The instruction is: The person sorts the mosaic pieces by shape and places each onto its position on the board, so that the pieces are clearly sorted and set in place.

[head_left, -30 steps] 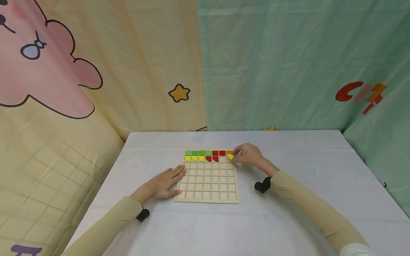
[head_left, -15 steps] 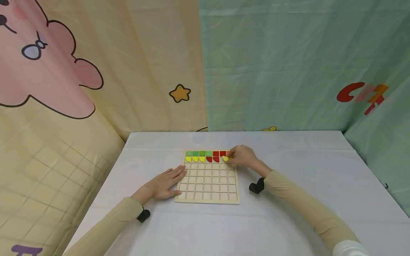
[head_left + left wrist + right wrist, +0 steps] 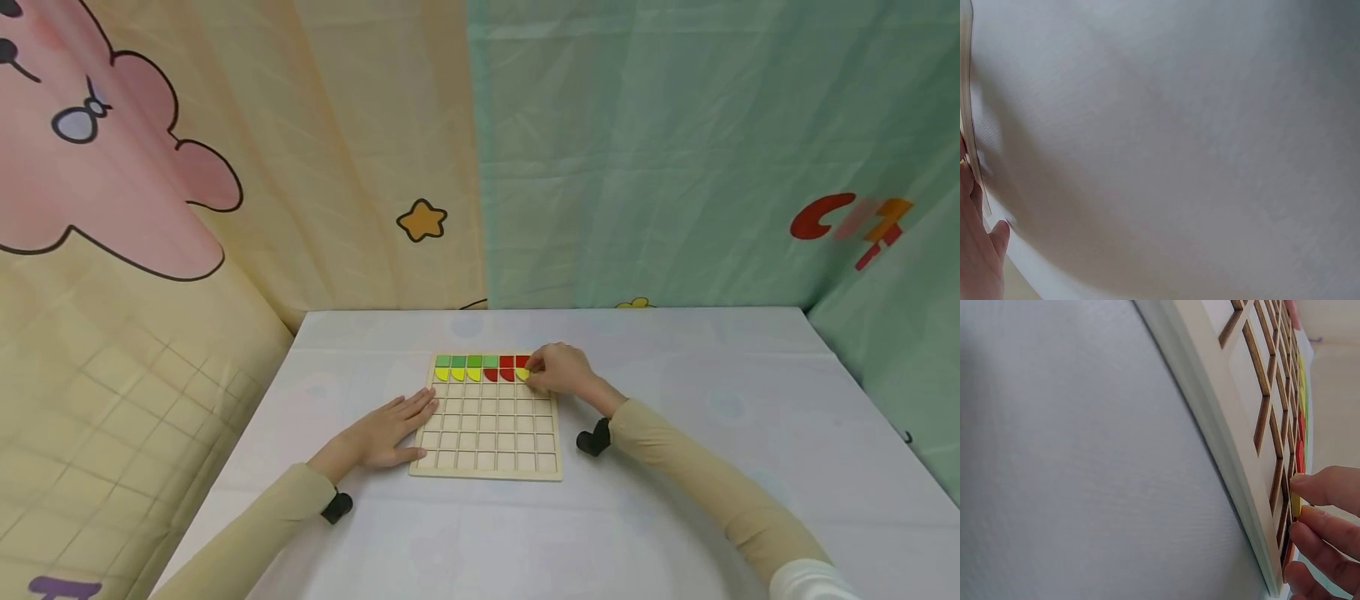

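Note:
A square wooden grid board (image 3: 483, 433) lies flat on the white table. Between thumb and fingers my right hand (image 3: 564, 368) pinches a yellow quarter-circle tile (image 3: 1297, 497), at the second row's sixth cell, right of two red quarter-circle tiles (image 3: 498, 375). Whether it is seated in the cell, I cannot tell. My left hand (image 3: 382, 429) rests along the board's left edge, fingers straight and thumb spread. Three yellow quarter-circle tiles (image 3: 457, 375) begin the second row. Above are several green tiles (image 3: 467, 361) and red tiles (image 3: 514, 361); my right hand hides the top right corner.
White cloth covers the table (image 3: 465, 542). Behind it hang printed curtains, yellow (image 3: 337, 167) on the left and green (image 3: 637, 167) on the right. Each wrist wears a black camera mount, such as the right one (image 3: 594, 438).
My right hand has carried the yellow quarter-circle tile left, from the board's right end to the cell beside the red quarter-circles. My left hand stays at the board's edge.

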`<action>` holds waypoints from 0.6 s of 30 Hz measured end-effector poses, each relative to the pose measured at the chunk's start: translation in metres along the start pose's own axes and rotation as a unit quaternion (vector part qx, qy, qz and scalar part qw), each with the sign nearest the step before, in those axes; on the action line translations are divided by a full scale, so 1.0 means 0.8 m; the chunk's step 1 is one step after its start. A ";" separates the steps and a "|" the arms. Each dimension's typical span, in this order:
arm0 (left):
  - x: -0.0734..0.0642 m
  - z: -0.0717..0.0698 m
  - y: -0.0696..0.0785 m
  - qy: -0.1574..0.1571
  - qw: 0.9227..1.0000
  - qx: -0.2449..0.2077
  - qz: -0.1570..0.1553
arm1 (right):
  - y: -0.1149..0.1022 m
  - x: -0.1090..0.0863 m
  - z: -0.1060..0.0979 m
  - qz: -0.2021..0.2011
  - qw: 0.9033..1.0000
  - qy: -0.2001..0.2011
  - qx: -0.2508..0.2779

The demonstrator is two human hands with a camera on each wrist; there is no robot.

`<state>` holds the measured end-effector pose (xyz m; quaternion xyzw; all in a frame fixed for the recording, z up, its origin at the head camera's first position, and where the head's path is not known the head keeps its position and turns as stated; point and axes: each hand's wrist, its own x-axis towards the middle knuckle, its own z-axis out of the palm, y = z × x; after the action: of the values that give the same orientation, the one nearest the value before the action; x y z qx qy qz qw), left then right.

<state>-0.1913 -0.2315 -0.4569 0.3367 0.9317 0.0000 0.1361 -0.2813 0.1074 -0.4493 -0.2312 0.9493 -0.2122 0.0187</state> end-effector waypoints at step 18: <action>0.000 -0.003 0.002 -0.004 1.000 -0.001 -0.004 | -0.001 0.001 0.000 0.018 1.000 -0.006 0.016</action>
<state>-0.1913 -0.2301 -0.4545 0.3325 0.9326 -0.0013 0.1401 -0.2817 0.1064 -0.4487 -0.2153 0.9495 -0.2259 0.0315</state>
